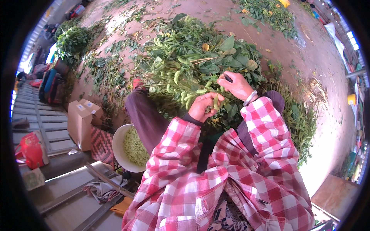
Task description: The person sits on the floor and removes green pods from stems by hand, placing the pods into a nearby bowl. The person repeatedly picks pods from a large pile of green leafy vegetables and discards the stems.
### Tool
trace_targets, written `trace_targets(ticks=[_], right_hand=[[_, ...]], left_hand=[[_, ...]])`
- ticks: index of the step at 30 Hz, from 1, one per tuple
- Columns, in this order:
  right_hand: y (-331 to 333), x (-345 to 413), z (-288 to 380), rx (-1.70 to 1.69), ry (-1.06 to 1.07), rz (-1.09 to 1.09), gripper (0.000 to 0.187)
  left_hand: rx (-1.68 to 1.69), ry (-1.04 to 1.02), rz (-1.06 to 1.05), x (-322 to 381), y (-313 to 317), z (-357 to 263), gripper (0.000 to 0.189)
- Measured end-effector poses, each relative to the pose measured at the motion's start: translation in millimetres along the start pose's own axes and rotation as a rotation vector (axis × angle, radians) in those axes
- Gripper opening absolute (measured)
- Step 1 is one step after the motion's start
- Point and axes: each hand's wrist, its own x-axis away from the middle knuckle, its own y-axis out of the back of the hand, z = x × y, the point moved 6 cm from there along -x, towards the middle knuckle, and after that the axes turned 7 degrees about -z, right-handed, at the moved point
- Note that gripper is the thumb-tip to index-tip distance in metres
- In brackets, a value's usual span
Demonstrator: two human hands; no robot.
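Observation:
A large heap of green bean plants, leafy and hung with plump pods, lies on the ground before my knees. My left hand is curled around several green pods at the heap's near edge. Just right of it and slightly farther off, my right hand has its thumb and fingers pinched at a green stem. A small black object shows at its fingers; what it is I cannot tell. A metal bangle circles the right wrist. Beside my left knee stands a white bucket holding many light green beans.
A red-and-black woven basket and cardboard boxes stand left of the bucket. Crumpled cloth lies nearer me. More cut plants lie by my right knee, and loose leaves litter the earth floor. A red bag is far left.

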Motion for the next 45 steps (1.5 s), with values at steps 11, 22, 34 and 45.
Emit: trace_targets(ticks=[11, 22, 34, 45], right_hand=[[6.6, 59.6, 14.0, -0.046, 0.032, -0.232, 0.014], [-26.6, 89.3, -16.1, -0.336, -0.245, -0.028, 0.021], [-39.3, 101.7, -18.3, -0.934, -0.531, 0.184, 0.015], [-43.6, 100.6, -20.9, -1.003, -0.564, 0.135, 0.013]], left_hand=[[-0.036, -0.014, -0.193, -1.2, -3.3, 9.7, 0.017], [-0.014, -0.049, -0.212, -6.1, 6.0, 13.0, 0.013], [0.02, 0.016, -0.057, -7.7, 0.8, 12.7, 0.01], [-0.169, -0.052, -0.173, -2.5, -9.0, 6.6, 0.011]])
